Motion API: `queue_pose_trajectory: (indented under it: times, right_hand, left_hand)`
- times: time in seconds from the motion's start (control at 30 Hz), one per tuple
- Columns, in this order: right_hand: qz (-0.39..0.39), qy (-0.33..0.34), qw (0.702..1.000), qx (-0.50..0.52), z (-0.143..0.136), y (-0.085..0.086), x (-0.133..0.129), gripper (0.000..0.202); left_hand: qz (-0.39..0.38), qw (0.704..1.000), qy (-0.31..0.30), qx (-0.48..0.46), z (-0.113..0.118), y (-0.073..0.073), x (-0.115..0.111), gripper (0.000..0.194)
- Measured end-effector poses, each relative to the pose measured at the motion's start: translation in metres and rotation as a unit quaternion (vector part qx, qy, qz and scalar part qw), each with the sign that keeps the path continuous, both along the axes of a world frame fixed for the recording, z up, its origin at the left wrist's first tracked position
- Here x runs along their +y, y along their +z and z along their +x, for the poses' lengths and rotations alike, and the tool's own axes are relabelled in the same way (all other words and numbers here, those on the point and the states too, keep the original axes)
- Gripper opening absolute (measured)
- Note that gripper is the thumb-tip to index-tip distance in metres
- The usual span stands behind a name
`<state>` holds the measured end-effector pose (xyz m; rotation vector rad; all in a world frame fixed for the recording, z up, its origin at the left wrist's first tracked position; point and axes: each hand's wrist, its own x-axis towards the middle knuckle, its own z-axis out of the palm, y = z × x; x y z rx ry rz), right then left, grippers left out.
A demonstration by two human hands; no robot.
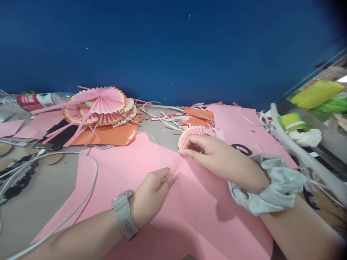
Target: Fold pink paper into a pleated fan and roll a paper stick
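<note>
At a grey table [51, 191], blue wall [173, 54] beyond — right hand [214, 155] pinching pleated paper [187, 135]; left hand [150, 195], hold unclear.

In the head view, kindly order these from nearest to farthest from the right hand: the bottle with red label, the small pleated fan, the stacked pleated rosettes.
From the right hand:
1. Small pleated fan, in its grasp.
2. Stacked pleated rosettes, to the left.
3. Bottle with red label, farther left, past the rosettes.
</note>
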<state>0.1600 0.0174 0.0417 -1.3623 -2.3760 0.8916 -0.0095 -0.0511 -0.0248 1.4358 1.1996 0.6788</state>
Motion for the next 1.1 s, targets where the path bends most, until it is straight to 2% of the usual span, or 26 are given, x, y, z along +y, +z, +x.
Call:
queue_pose_trajectory:
  times: [0.23,0.5,0.67,0.8,0.97,1.1]
  right_hand:
    - [0.001,-0.001,1.000,-0.007,0.000,0.000,0.000,0.015]
    - [0.003,-0.004,1.000,-0.012,0.000,0.002,-0.002,0.015]
    - [-0.019,0.003,0.998,-0.055,0.003,0.003,0.000,0.025]
    - [0.011,-0.029,0.994,-0.102,0.001,0.008,-0.002,0.032]
    - [0.002,0.018,0.997,-0.071,0.004,0.016,-0.006,0.016]
    - [0.046,0.018,0.994,-0.100,0.008,0.016,-0.008,0.017]
  left_hand:
    - [0.003,1.000,-0.010,0.024,0.000,0.000,0.000,0.038]
    - [0.040,0.997,-0.021,0.061,0.002,-0.001,-0.002,0.037]
    - [0.056,0.994,-0.005,0.091,0.001,-0.004,-0.004,0.036]
    - [0.055,0.995,-0.012,0.080,0.000,-0.003,-0.004,0.036]
    - [0.058,0.996,0.004,0.073,-0.001,-0.003,-0.004,0.036]
    - [0.057,0.996,0.004,0.070,0.000,-0.004,-0.004,0.036]
